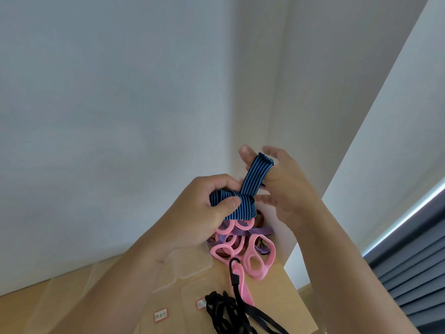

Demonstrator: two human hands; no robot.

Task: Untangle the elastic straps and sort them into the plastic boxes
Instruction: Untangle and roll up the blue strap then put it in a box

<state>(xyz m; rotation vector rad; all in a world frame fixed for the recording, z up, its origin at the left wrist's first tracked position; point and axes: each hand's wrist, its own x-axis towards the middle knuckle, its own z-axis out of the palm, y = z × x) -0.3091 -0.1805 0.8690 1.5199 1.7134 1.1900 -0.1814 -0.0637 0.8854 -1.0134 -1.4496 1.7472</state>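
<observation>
A blue strap with black stripes is held up in front of the wall. My left hand grips its rolled lower part, thumb pressed over the roll. The free end runs up across the fingers of my right hand, which are spread and mostly straight behind it. Below lies a tangle of pink looped bands with a purple strap and a reddish one woven through. Black straps lie nearer me, one with a black hook on a pink band. Clear plastic boxes sit on the wooden table, with small labels in front.
The wooden table is narrow and set into a corner of white walls. Its right edge drops off beside a dark slatted blind. Two red-bordered labels lie on the near part of the table.
</observation>
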